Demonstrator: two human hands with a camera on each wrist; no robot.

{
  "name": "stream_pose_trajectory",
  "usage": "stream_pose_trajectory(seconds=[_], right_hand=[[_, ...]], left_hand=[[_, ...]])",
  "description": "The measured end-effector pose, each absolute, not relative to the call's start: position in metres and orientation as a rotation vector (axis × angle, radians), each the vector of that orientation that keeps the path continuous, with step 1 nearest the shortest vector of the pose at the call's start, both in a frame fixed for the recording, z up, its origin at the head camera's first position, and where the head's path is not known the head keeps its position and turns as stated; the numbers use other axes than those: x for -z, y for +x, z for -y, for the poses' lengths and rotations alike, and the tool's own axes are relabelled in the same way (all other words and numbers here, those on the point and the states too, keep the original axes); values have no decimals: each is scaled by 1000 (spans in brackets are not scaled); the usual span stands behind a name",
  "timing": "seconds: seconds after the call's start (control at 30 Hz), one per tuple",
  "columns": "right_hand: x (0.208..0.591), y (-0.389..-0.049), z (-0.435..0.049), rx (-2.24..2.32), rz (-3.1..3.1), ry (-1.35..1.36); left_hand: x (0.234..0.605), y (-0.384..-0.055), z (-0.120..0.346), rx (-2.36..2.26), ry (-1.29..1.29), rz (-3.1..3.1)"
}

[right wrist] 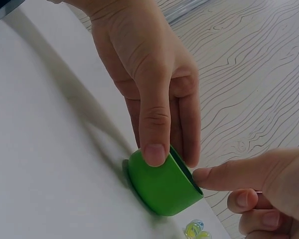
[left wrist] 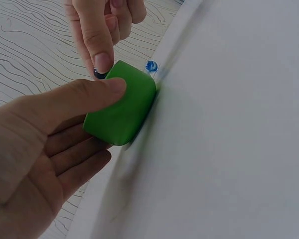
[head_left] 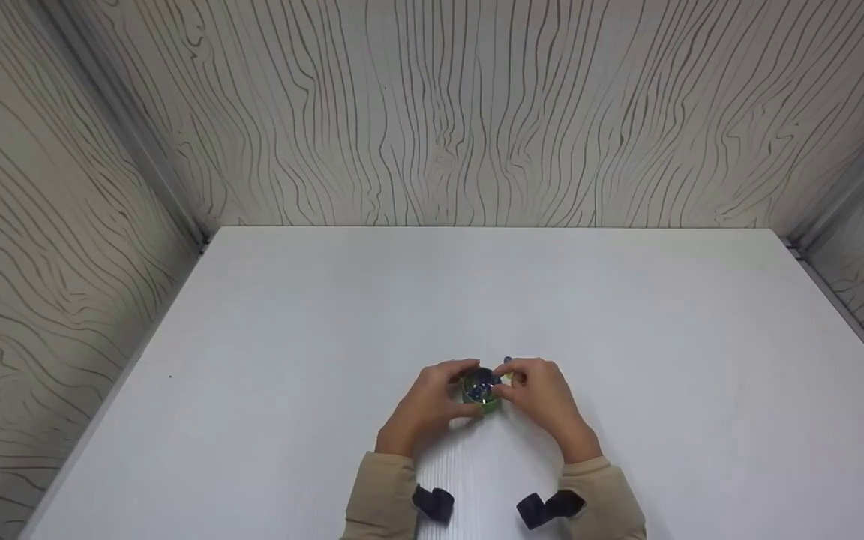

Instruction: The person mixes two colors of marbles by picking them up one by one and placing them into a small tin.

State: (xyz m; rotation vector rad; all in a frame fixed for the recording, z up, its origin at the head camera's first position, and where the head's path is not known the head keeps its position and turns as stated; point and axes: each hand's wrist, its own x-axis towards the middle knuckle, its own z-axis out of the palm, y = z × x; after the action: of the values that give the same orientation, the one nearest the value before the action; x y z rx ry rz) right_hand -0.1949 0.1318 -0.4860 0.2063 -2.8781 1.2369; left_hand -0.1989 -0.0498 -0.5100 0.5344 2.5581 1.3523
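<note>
A small green cup [head_left: 482, 409] stands on the white table, dark blue glossy marbles [head_left: 480, 386] showing inside it. My left hand [head_left: 426, 397] grips the cup from the left; its thumb presses the green wall in the left wrist view. From the other side, my right hand [head_left: 544, 394] reaches to the rim with its thumb and forefinger bent over the mouth. At the right fingertips a dark blue marble [left wrist: 98, 74] peeks out in the left wrist view, partly hidden by the finger. Beside the cup lie a blue marble [left wrist: 151, 65] and clear marbles with yellow swirls [right wrist: 195, 230].
The white tabletop [head_left: 289, 322] runs around the hands on all sides. Panels with a wood-grain pattern [head_left: 432, 112] rise behind it and at both sides. Dark straps with small black blocks [head_left: 436, 504] sit on the beige sleeves [head_left: 381, 495].
</note>
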Motion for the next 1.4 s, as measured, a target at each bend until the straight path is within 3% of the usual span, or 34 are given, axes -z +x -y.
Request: stream_pose_trajectory(seconds=[1.07, 1.4], right_hand=[[482, -196, -141, -1298, 2876, 186], [483, -205, -158, -1287, 2883, 62]], left_hand=[[509, -198, 51, -1372, 523, -2549], [509, -197, 48, -1364, 463, -2557]])
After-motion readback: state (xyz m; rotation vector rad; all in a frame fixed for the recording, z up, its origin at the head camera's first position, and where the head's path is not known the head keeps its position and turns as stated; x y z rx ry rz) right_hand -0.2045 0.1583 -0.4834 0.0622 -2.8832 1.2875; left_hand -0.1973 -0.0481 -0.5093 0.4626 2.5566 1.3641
